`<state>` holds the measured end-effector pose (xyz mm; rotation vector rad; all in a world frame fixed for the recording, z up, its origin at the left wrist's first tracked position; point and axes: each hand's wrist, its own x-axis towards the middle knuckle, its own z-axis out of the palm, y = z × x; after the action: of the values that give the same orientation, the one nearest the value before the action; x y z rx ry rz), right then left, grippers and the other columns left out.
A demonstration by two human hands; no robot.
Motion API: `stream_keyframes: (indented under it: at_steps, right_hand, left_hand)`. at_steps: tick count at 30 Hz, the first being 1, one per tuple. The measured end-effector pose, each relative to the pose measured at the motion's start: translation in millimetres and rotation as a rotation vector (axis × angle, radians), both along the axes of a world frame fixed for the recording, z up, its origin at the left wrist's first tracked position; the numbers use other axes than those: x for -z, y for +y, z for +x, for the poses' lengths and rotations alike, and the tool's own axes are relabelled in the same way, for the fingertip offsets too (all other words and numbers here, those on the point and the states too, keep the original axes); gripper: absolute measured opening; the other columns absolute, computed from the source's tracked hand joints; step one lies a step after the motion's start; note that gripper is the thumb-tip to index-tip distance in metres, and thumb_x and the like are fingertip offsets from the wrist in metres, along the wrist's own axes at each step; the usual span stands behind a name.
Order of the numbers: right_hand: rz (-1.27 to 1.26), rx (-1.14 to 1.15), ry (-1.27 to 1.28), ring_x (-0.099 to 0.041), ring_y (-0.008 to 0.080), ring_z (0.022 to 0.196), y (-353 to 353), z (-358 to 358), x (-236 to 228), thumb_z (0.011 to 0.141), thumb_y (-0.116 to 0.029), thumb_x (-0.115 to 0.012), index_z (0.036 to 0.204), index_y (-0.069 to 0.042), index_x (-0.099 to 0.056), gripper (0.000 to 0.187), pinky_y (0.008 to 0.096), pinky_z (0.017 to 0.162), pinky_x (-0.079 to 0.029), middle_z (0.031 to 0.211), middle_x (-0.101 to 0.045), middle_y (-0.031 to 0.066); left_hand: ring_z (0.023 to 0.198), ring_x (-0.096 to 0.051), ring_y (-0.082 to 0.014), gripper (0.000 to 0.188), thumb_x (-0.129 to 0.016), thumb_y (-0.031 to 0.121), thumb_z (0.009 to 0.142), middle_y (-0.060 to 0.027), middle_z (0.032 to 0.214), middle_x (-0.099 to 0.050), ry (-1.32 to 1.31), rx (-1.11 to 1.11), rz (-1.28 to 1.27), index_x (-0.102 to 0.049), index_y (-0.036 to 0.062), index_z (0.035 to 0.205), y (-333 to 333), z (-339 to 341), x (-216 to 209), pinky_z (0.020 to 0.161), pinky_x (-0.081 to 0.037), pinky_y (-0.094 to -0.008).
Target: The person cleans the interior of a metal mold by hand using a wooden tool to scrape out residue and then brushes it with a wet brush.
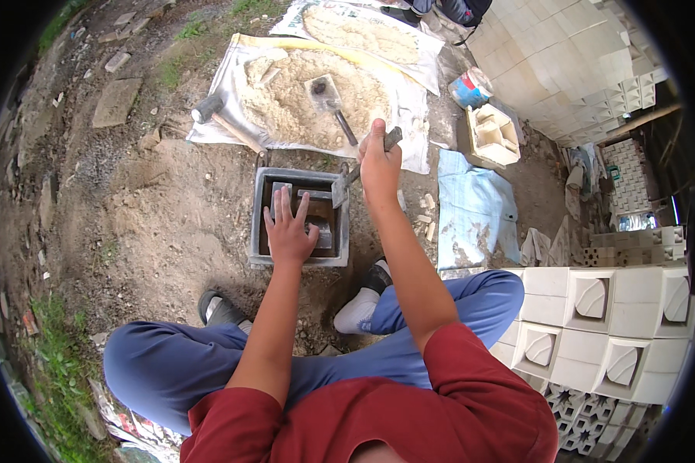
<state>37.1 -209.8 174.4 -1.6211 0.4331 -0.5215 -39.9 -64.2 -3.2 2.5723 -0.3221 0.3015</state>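
L hand, fingers spread, is over the grey rect. mould. R hand has fingers clamped on the trowel; its long axis runs diag., blade down-L of them, by the mould's far R corner.

grey box, cream sand, light-blue sheet

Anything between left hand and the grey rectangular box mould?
Nothing visible: the left hand is spread over the mould. The grey metal trowel in the right hand overlaps only its far right corner.
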Motion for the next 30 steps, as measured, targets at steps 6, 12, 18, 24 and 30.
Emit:
stream_keyframes:
  at_steps: [6, 12, 18, 24, 30]
  right_hand:
    - [0.036, 0.105, 0.07, -0.028, 0.008, 0.052, -2, -1, 5, 0.108, -0.045, -0.05, 0.063, -0.016, -0.034, 0.056, 0.0292, 0.05, -0.025, 0.058, -0.032, -0.0062]
    - [0.024, 0.016, 0.061, -0.028, 0.0084, 0.052, -18, 1, 38, 0.109, -0.042, -0.05, 0.061, -0.016, -0.033, 0.057, 0.0293, 0.051, -0.025, 0.058, -0.034, -0.0056]
    - [0.088, 0.004, 0.042, -0.029, 0.0088, 0.052, 10, -7, 1, 0.109, -0.041, -0.05, 0.061, -0.015, -0.034, 0.057, 0.0302, 0.05, -0.026, 0.058, -0.035, -0.0051]
    - [-0.003, 0.022, 0.035, -0.038, 0.0086, 0.051, -15, 0, 90, 0.109, -0.038, -0.05, 0.065, -0.011, -0.042, 0.052, 0.0303, 0.05, -0.03, 0.058, -0.042, -0.0042]
    - [0.016, -0.428, 0.001, -0.042, 0.0088, 0.055, -36, -5, 86, 0.106, -0.033, -0.055, 0.066, -0.01, -0.049, 0.047, 0.0323, 0.051, -0.033, 0.058, -0.046, -0.0039]
  left_hand:
    - [0.156, -0.021, -0.0343, 0.076, -0.063, 0.032, 0.08, -0.0174, 0.167, -0.024, 0.017, -0.001, 0.02, -0.046, 0.0259, 0.154, 1, -1, 2, 0.12, -0.021, -0.0624]
    - [0.155, -0.021, -0.035, 0.075, -0.062, 0.03, 0.081, -0.0178, 0.167, -0.025, 0.011, 0.01, 0.016, -0.046, 0.0253, 0.154, -4, 3, 2, 0.12, -0.021, -0.0626]
    - [0.155, -0.021, -0.0342, 0.075, -0.062, 0.03, 0.081, -0.0174, 0.167, -0.025, 0.02, -0.015, 0.056, -0.046, 0.0257, 0.154, 9, 3, 1, 0.12, -0.02, -0.0624]
    - [0.156, -0.021, -0.0332, 0.075, -0.062, 0.031, 0.081, -0.017, 0.167, -0.025, 0.033, 0.006, 0.057, -0.046, 0.0264, 0.154, -4, 2, -3, 0.121, -0.02, -0.0622]
    - [0.155, -0.022, -0.0333, 0.077, -0.062, 0.032, 0.081, -0.0175, 0.166, -0.026, 0.029, -0.008, 0.064, -0.044, 0.0265, 0.155, 0, -1, -2, 0.121, -0.02, -0.0615]
